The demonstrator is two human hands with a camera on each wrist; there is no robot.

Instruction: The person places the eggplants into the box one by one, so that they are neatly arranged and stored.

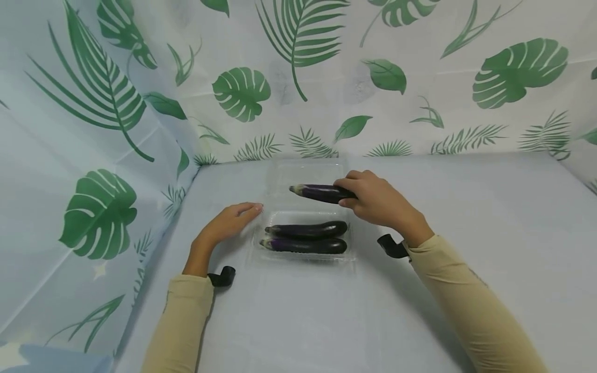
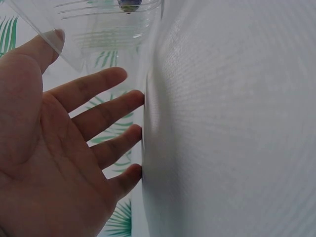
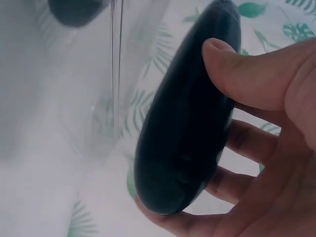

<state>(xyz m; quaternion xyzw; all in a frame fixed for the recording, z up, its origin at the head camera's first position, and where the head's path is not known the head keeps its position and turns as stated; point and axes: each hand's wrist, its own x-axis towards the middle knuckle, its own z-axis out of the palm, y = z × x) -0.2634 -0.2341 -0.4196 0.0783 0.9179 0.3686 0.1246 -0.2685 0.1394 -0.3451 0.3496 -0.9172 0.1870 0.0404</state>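
My right hand [image 1: 373, 199] grips a dark purple eggplant [image 1: 322, 192] by its thick end, its pale stem end pointing left. The eggplant is held over the back part of a clear plastic clamshell box [image 1: 352, 243]. In the right wrist view the thumb lies along one side of the eggplant [image 3: 185, 118], with fingers around the other. Two more eggplants [image 1: 305, 230] lie side by side in the box's front half, stems to the left. At the box's left side is my left hand [image 1: 230, 223], its fingers spread and the thumb at the clear wall in the left wrist view.
The opened clear lid [image 1: 308, 168] lies behind the box, toward the back wall. A white cloth covers the table [image 1: 298, 316]. Leaf-printed curtains [image 1: 326, 103] rise along the back and the sides. A black wrist camera [image 1: 223, 277] sits on each sleeve cuff.
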